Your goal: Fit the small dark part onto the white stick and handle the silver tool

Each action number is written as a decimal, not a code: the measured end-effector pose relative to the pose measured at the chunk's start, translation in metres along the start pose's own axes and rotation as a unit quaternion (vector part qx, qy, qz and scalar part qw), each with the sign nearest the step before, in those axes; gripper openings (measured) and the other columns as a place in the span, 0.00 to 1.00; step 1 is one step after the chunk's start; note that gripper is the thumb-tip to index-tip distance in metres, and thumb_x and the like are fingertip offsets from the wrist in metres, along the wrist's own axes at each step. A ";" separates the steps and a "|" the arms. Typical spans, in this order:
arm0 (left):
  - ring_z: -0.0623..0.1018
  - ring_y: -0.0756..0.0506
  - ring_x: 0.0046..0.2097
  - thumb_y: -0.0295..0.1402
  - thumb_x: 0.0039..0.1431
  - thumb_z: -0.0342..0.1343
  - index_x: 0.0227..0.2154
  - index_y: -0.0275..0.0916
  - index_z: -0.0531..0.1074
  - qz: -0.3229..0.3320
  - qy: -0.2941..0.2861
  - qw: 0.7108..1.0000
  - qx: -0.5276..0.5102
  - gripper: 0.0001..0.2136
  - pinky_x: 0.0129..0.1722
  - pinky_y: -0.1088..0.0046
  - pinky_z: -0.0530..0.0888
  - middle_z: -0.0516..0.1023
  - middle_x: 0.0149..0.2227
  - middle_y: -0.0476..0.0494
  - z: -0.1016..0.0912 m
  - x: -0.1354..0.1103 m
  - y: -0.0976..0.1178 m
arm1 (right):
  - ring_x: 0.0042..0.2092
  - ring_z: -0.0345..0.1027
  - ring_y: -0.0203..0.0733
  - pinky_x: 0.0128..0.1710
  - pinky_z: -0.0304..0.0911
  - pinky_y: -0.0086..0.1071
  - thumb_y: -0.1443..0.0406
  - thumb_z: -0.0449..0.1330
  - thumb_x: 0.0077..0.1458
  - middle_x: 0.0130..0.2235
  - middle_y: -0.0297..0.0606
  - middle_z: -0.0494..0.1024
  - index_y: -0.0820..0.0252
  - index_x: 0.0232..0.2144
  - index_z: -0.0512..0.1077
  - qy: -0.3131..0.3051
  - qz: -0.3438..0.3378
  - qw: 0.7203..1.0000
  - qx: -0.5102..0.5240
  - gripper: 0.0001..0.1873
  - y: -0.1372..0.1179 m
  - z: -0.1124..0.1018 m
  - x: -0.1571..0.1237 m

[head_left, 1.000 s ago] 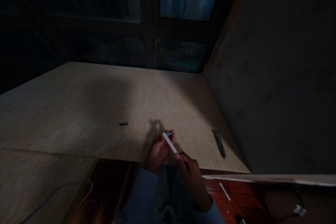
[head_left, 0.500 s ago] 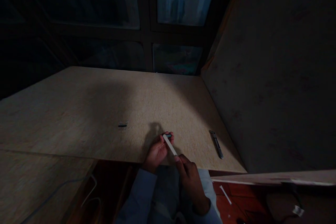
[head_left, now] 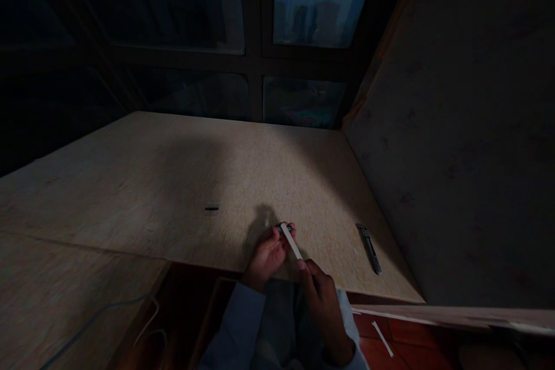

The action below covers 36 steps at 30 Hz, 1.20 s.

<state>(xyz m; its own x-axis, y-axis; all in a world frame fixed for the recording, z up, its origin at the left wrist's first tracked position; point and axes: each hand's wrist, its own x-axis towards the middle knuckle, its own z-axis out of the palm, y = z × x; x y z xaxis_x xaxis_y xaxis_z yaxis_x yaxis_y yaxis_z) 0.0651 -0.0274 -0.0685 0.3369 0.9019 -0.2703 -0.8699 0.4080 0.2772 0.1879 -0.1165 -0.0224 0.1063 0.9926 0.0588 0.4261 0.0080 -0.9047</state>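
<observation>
Near the front edge of the table, my left hand (head_left: 267,259) is closed at the fingertips on a small dark teal piece (head_left: 278,228); its exact kind is too small to make out. My right hand (head_left: 323,295) grips the lower end of a flat pale stick (head_left: 292,244) with a rounded tip. That tip lies over the teal piece, close to the left fingertips; whether it presses on the piece I cannot tell. To the left on the table rests a similar short dark strip (head_left: 212,208) with a clear, faint outline around it.
A dark slim tool like a utility knife (head_left: 369,250) lies at the right of the table (head_left: 173,185). A wall rises along the right edge, dark windows (head_left: 312,6) behind. A cable (head_left: 97,312) runs at lower left; a white strip (head_left: 383,339) lies on the red floor.
The whole view has shifted, so the table and both hands appear slightly further right. Both hands keep their holds, and the stick's tip stays over the teal piece.
</observation>
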 end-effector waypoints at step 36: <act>0.81 0.43 0.43 0.25 0.58 0.60 0.33 0.33 0.79 0.027 0.004 1.000 0.016 0.03 0.49 0.65 0.75 0.82 0.38 0.38 -0.002 -0.001 -0.005 | 0.21 0.60 0.37 0.23 0.50 0.30 0.47 0.46 0.64 0.19 0.30 0.64 0.56 0.21 0.64 0.020 0.006 1.000 -0.011 0.27 0.008 -0.004 -0.001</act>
<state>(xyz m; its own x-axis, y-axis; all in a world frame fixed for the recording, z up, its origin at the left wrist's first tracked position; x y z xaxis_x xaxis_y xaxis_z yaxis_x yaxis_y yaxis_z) 0.0685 -0.0302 -0.0717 0.2872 0.9212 -0.2625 -0.8743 0.3640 0.3209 0.1947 -0.1181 -0.0277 0.1463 0.9871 0.0655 0.4439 -0.0064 -0.8961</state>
